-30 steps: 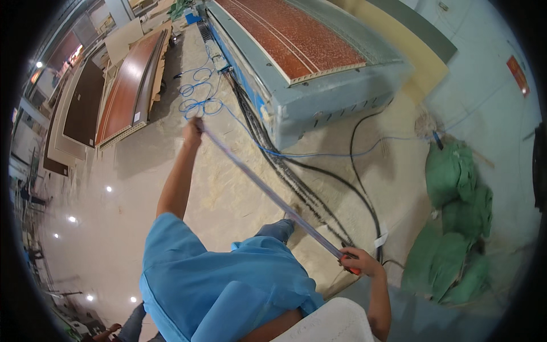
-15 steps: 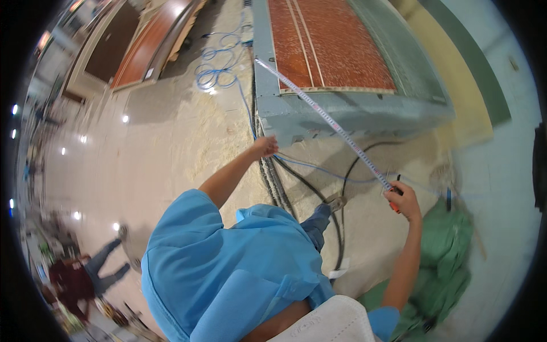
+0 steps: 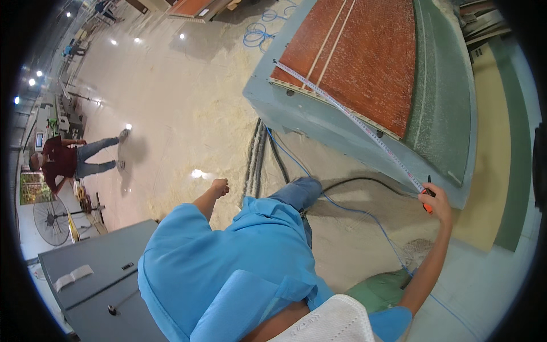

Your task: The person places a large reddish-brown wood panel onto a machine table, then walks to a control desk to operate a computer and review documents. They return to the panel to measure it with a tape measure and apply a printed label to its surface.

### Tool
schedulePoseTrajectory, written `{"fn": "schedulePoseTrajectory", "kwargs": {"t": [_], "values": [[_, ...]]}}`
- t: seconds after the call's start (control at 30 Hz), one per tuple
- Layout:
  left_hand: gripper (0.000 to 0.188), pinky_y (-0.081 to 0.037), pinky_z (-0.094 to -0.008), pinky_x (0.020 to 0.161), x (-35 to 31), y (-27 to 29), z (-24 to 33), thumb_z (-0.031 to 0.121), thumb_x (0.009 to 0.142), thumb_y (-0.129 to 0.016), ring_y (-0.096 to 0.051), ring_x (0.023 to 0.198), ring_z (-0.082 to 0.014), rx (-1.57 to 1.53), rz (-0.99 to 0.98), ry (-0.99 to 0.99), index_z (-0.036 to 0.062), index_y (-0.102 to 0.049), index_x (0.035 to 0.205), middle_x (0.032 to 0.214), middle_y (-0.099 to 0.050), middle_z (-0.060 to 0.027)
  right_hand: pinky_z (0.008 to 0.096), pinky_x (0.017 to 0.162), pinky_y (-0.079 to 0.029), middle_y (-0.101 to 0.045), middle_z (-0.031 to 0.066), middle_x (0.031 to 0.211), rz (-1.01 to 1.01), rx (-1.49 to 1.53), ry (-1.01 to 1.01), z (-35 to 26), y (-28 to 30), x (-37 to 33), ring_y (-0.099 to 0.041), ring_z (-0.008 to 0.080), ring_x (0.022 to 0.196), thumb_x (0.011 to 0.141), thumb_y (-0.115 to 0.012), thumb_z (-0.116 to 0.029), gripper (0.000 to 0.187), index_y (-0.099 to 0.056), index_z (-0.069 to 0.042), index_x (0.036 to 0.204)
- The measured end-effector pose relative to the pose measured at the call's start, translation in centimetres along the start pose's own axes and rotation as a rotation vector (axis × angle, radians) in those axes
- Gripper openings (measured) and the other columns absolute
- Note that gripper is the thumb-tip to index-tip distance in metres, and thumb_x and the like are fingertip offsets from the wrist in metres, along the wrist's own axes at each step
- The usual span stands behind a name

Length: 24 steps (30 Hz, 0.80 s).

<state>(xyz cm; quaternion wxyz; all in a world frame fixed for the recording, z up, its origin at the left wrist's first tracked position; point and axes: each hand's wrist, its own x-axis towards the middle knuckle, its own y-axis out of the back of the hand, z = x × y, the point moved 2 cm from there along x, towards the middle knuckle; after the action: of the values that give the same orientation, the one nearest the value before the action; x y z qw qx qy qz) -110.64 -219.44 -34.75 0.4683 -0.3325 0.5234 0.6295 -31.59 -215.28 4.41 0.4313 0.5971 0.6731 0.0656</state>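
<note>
My right hand (image 3: 436, 200) is closed around an orange-and-black tape measure (image 3: 427, 207) near the right corner of a grey-blue machine bed (image 3: 342, 128). From it the white blade (image 3: 373, 134) runs out to the far left, slanting along the near edge of a reddish-brown panel (image 3: 364, 57). That panel carries two pale stripes and a scatter of light dust, and it lies on the bed. The blade's far end is just past the panel's left corner. My left hand (image 3: 220, 187) hangs by my left side with curled fingers, apart from everything, and nothing shows in it.
Black hoses (image 3: 364, 179) and a blue air line (image 3: 370, 215) cross the dusty floor before my feet. Green cloth (image 3: 379, 292) lies at lower right. A grey cabinet (image 3: 102, 285), a fan (image 3: 51, 219) and a person in dark red (image 3: 60, 157) are at left.
My view has swung, and I stand nearer the bed. The tape measure has come close to its right corner, with the blade along the panel's edge. My left hand has drawn back toward my side.
</note>
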Motion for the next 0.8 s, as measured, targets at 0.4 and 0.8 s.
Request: {"fn": "schedulePoseTrajectory", "kwargs": {"t": [0.4,0.8], "values": [[0.045,-0.052,-0.0333,0.083,-11.9,-32.9,13.0,0.044,0.102,-0.053,-0.065,0.097,-0.0189,0.463,-0.611,-0.325,0.0084,-0.059,0.129,0.112,-0.068,-0.0076,0.0386,0.081,-0.052,-0.063,0.0115,0.104,0.046,-0.247,0.028,12.0,6.1,17.9,-0.064,0.025,0.09,0.076,-0.08,-0.031,0.059,-0.066,-0.011,0.13],[0.04,-0.051,-0.0328,0.084,-19.6,-35.8,17.7,0.04,0.105,-0.05,-0.065,0.097,-0.0175,0.493,-0.38,-0.397,0.0069,-0.06,0.126,0.111,-0.068,-0.0066,0.0435,0.088,-0.05,-0.061,0.0107,0.107,-0.026,-0.3,0.182,16.4,6.5,25.7,-0.062,0.0312,0.101,0.077,-0.077,-0.036,0.061,-0.063,-0.018,0.134]]}}
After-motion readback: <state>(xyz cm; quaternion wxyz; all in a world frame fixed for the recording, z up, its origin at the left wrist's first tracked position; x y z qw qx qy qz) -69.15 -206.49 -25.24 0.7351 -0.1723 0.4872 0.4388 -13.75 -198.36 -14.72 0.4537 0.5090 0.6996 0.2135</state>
